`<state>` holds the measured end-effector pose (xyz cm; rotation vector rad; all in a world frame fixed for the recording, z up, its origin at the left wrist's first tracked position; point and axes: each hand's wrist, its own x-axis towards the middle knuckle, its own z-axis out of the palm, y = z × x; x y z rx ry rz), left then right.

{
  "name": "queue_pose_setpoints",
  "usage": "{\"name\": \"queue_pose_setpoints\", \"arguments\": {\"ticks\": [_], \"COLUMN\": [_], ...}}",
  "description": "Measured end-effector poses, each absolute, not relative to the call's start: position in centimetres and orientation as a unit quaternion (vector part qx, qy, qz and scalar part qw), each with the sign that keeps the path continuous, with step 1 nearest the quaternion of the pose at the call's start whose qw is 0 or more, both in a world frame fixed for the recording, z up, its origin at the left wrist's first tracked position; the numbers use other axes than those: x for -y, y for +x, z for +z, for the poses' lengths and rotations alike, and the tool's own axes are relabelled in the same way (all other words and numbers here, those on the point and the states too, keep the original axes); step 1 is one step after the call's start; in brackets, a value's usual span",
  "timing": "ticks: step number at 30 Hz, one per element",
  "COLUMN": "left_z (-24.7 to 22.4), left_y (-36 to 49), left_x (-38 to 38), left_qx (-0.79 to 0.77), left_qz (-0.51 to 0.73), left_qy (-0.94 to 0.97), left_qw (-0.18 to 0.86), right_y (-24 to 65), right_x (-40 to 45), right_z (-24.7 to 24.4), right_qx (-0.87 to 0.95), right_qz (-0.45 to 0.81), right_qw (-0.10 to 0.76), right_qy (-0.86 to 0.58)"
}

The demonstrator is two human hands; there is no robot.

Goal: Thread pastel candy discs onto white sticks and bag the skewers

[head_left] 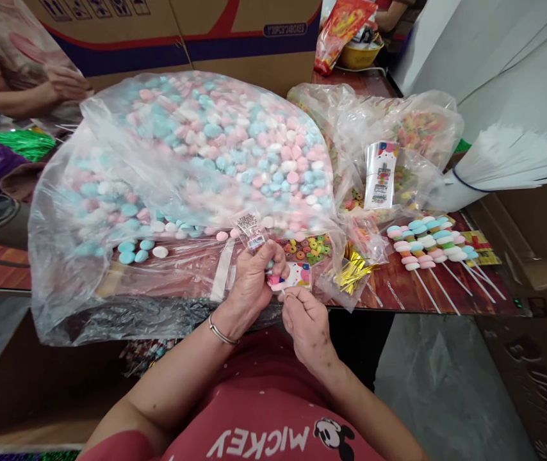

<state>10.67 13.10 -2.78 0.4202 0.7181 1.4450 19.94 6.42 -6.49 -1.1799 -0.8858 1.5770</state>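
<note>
My left hand (252, 276) is closed around a clear printed candy bag (250, 229), its barcode end sticking up above the fingers. Pink and pale blue candy, like a marshmallow skewer (276, 282), shows at its lower edge, mostly covered by my fingers. Just below, my right hand (305, 320) pinches the white stick (282, 292) at the skewer's bottom. Behind the hands lie a colourful printed card or bag (298, 274) and ring-shaped candies (305, 248). Gold twist ties (356, 269) lie to the right of them.
A big plastic bag of pastel marshmallows (216, 153) covers the table's middle. Finished-looking marshmallow skewers (427, 240) lie at right, near a bundle of white sticks (504, 160) and stacked printed bags (381, 176). Another person's hand (66, 82) shows at upper left. A carton (249, 57) stands behind.
</note>
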Motion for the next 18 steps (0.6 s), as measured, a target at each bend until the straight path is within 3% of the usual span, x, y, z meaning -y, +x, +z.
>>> {"name": "queue_pose_setpoints", "arguments": {"ticks": [4, 10, 18], "left_z": [-3.1, -2.8, -1.7], "left_y": [11.5, 8.6, 7.0], "left_x": [-11.8, -13.5, -15.5], "left_qx": [-0.337, -0.342, -0.347], "left_qz": [0.627, 0.656, 0.665], "left_qy": [0.19, 0.158, 0.11], "left_qw": [0.676, 0.654, 0.652], "right_y": [19.5, 21.3, 21.1], "right_x": [-7.0, -7.0, -7.1], "right_z": [-5.9, -5.7, -4.7], "right_qx": [0.289, 0.403, 0.27], "right_qz": [0.682, 0.637, 0.769], "right_qw": [0.492, 0.463, 0.411], "right_qy": [-0.458, -0.465, -0.408]}}
